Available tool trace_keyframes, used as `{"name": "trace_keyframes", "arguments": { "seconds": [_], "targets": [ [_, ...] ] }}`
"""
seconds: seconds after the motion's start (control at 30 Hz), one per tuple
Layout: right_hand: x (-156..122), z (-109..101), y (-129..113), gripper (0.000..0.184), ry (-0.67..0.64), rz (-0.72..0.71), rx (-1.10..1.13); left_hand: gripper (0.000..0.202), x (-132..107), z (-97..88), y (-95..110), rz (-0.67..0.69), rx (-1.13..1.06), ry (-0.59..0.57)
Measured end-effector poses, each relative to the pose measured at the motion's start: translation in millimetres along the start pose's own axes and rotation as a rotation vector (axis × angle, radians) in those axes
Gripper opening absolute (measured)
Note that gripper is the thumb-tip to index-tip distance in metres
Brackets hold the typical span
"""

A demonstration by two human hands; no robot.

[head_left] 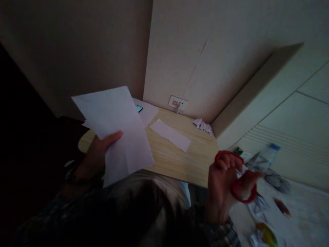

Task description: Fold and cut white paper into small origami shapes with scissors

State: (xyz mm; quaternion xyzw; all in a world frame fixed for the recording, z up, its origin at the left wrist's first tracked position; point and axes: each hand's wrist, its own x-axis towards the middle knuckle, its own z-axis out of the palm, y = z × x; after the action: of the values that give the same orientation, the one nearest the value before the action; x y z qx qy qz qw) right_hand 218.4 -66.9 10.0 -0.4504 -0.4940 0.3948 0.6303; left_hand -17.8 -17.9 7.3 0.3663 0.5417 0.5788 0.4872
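My left hand [109,140] grips a sheet of white paper [120,113], its thumb lying on the front face. The sheet is tilted up over the left part of the wooden table [167,161] and shows a faint crease. In my right hand [224,185], off the table's right end, are red-handled scissors [244,200]. Thumb and fingers pass through the two loops, which stand apart; the blades cannot be made out. On the tabletop between my hands lies a strip of white paper [171,134].
Another white sheet [149,115] and a phone [139,108] lie behind the held paper. Folded paper pieces [203,126] sit at the far right corner. A wall socket [178,103] holds a plug. To the right, a clear bottle [266,157] with a blue cap lies among clutter.
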Motion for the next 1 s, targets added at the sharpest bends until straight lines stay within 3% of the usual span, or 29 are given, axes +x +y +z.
{"name": "trace_keyframes", "arguments": {
  "seconds": [0.07,0.1,0.13,0.2,0.23,0.3,0.47,0.53,0.67,1.0],
  "targets": [
    [3,9,0,0.042,0.016,-0.016,0.268,0.032,4,-5.3,-4,0.032,0.026,-0.026],
    [4,16,4,0.042,-0.073,0.028,0.268,0.034,5,-4.9,-6,0.058,0.029,-0.057],
    [6,24,11,0.044,-0.189,0.11,0.261,0.037,5,-2.7,-8,0.028,0.052,-0.149],
    [9,35,30,0.031,-0.305,0.282,-0.011,0.037,2,4.5,-10,0.006,0.06,-0.17],
    [11,37,41,0.031,-0.242,0.307,-0.166,0.037,1,8.3,-11,-0.016,0.074,-0.192],
    [15,33,59,0.032,-0.031,0.219,-0.37,0.037,-1,14.3,-12,-0.037,0.095,-0.225],
    [24,7,76,0.032,0.166,-0.032,-0.816,0.039,-1,19.3,-14,-0.015,0.13,-0.291],
    [27,2,77,0.032,0.179,-0.102,-1.031,0.039,0,19.8,-16,-0.01,0.144,-0.289],
    [35,-2,78,0.032,0.161,-0.106,-1.299,0.04,2,20.2,-18,-0.009,0.14,-0.271],
    [48,-13,67,0.029,0.021,0.018,-1.424,0.041,7,21.7,-21,-0.023,0.132,-0.255]
  ]
}}
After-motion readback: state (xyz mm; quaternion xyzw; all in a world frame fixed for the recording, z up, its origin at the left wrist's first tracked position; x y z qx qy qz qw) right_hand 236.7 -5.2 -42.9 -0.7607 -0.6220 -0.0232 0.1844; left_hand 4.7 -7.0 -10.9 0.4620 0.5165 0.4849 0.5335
